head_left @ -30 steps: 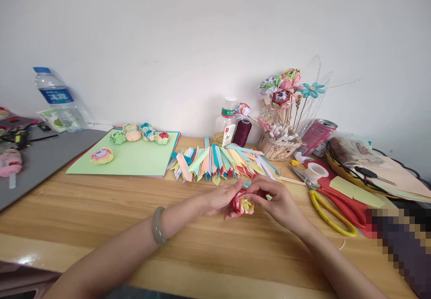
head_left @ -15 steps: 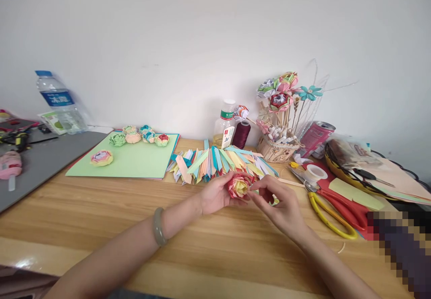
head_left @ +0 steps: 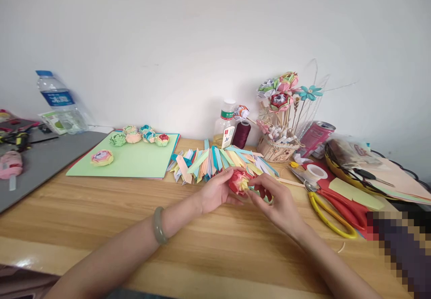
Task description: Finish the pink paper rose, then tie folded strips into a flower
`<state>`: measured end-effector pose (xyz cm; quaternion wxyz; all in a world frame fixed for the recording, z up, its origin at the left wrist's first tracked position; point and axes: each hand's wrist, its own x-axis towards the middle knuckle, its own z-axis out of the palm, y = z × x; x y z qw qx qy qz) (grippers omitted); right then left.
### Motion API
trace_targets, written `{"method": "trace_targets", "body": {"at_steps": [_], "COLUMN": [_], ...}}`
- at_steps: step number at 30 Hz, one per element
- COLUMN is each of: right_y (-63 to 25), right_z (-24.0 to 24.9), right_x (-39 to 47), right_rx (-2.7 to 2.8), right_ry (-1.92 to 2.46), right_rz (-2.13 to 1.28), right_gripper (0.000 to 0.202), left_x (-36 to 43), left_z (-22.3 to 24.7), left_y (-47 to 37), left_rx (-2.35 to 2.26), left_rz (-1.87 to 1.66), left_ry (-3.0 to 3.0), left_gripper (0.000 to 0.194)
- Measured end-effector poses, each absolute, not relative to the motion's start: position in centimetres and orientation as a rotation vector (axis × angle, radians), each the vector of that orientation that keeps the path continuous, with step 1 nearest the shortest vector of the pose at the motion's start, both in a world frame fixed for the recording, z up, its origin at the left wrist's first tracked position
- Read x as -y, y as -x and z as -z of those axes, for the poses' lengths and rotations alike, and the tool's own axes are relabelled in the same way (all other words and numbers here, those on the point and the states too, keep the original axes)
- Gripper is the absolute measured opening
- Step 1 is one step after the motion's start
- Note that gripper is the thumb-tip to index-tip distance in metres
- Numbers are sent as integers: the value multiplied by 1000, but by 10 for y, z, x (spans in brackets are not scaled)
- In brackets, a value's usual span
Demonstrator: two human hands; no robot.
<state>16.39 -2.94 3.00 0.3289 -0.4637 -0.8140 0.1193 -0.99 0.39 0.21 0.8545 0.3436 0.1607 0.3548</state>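
My left hand [head_left: 217, 191] is closed around a red and pink paper flower [head_left: 237, 182] with a pale yellow centre, held up over the wooden table. The fingers of my right hand [head_left: 273, 198] are bent in a pinch at the flower's right side, touching its yellow petals; the exact spot they grip is partly hidden. Just behind the flower spreads a heap of folded paper strips [head_left: 215, 160] in many colours. Several finished paper flowers [head_left: 134, 137] sit on a stack of coloured paper [head_left: 141, 166] to the left, with one pink and yellow flower [head_left: 101, 157] nearer me.
Scissors [head_left: 332, 213] with red and yellow handles lie at right beside a tape roll [head_left: 315, 173]. Behind stand a bottle [head_left: 225, 124], a thread spool [head_left: 241, 135] and a basket of paper flowers [head_left: 278, 149]. A water bottle [head_left: 59, 101] leans on the wall at left.
The flower has been tilted in my left hand, so its yellow centre now faces more to the right. My right hand has shifted slightly left against it.
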Motion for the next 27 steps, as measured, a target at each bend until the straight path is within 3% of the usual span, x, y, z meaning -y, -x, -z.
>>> {"method": "trace_targets", "body": {"at_steps": [10,19,27], "right_y": [-162,-160,-167], "right_z": [-31,-40,-39], "right_x": [24,27,20], "right_rx": [1910,1920,1873], "right_ry": [1317,1239,1309], "right_rz": [-730,-730,-822], "right_gripper": [19,22,25], "left_x": [-2,0,-1], "left_z": [-3,-1,-1], "left_y": [8,5,5], "left_rx": [-330,-320,-414], "left_rz": [-706,-904,-834], "left_ry": [-698,-778,-813], "left_gripper": [30,28,31]}}
